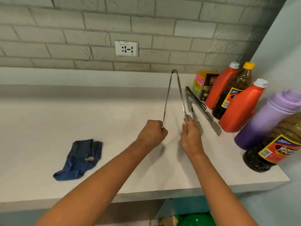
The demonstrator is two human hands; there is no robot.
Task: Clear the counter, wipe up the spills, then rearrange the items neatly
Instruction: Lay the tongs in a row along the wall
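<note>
A pair of long steel tongs (175, 92) is spread wide above the white counter (65, 121), hinge toward the wall. My left hand (153, 133) grips the end of its left arm in a fist. My right hand (191, 136) pinches the end of the right arm. Flat on the counter just right of my right hand lies a second pair of tongs (202, 110). A crumpled dark blue cloth (81, 159) sits on the counter to the left, with a small scrap on it.
Along the right wall stand two orange jugs (241, 108), two dark bottles (234, 93), a purple bottle (267, 119) and a small box stack (204, 84). A wall socket (126, 48) sits in the brick backsplash. The counter's front edge runs below my forearms.
</note>
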